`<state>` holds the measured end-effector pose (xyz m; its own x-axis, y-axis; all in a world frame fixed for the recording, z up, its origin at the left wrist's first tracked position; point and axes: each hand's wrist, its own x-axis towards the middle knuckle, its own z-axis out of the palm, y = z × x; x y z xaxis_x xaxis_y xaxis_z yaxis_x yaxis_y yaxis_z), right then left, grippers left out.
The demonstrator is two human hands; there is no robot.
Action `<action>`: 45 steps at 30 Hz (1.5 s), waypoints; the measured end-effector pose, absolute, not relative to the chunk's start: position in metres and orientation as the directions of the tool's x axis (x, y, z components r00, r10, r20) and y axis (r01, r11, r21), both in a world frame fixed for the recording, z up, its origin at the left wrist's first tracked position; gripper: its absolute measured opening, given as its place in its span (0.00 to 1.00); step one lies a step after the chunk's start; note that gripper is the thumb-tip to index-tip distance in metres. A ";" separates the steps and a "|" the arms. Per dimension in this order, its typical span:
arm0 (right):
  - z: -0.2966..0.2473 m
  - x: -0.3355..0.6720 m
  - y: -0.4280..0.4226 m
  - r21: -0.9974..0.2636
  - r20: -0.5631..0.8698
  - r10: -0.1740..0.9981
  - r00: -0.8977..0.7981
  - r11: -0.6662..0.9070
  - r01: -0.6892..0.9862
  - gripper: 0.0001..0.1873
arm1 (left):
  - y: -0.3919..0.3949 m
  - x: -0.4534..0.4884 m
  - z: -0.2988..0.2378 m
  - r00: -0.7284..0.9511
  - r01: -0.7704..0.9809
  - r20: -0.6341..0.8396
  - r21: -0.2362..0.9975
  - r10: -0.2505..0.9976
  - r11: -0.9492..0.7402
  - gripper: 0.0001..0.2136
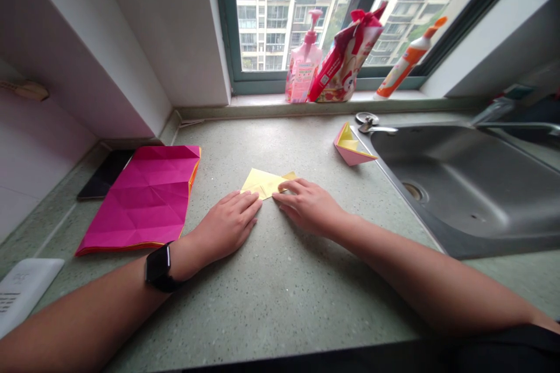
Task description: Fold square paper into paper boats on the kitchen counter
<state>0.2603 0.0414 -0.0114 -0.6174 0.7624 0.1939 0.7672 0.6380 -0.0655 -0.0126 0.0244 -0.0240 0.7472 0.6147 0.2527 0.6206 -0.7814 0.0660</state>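
Observation:
A small piece of folded yellow paper point(262, 182) lies on the speckled green countertop, between both hands. My left hand point(231, 220), with a black watch point(158, 268) on its wrist, lies flat with its fingertips pressing the paper's lower left edge; its thumb is hidden. At the right end of the sheet, my right hand point(308, 204) has its fingers bent around the edge, thumb below and index finger above. Part of the paper is covered by these fingers. Toward the sink stands a folded paper boat point(353, 150), pink outside and yellow inside.
Creased magenta paper sheets point(144, 198) lie stacked at left, partly over a dark flat object point(102, 178). A steel sink point(476, 186) is at right. On the windowsill stand a pink pump bottle point(301, 73), a red bag point(345, 64) and an orange-white bottle point(405, 67).

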 end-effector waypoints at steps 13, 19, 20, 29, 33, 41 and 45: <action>0.007 0.261 0.030 0.081 0.024 0.883 -0.470 0.467 0.881 0.15 | 0.023 -0.012 -0.024 0.741 0.620 0.253 0.099 0.622 -0.778 0.19; 0.013 0.263 0.031 0.124 -0.028 0.906 -0.423 0.423 0.898 0.17 | 0.024 -0.012 -0.024 0.740 0.619 0.248 0.115 0.626 -0.777 0.19; 0.014 0.264 0.031 0.130 -0.034 0.910 -0.413 0.414 0.901 0.17 | 0.025 -0.012 -0.024 0.740 0.619 0.247 0.113 0.625 -0.778 0.19; 0.014 0.269 0.035 0.144 -0.041 0.937 -0.346 0.349 0.926 0.20 | 0.025 -0.013 -0.023 0.738 0.618 0.232 0.144 0.634 -0.773 0.19; 0.004 0.268 0.036 0.092 0.110 0.917 -0.383 0.375 0.923 0.23 | 0.025 -0.013 -0.023 0.739 0.627 0.197 0.148 0.644 -0.765 0.20; -0.015 0.256 0.033 -0.115 0.229 0.704 -0.672 0.705 0.699 0.19 | 0.027 -0.003 -0.021 0.719 0.664 0.163 0.128 0.676 -0.737 0.24; -0.018 0.254 0.034 -0.159 0.249 0.693 -0.677 0.719 0.677 0.19 | 0.028 0.001 -0.018 0.707 0.682 0.159 0.109 0.690 -0.724 0.23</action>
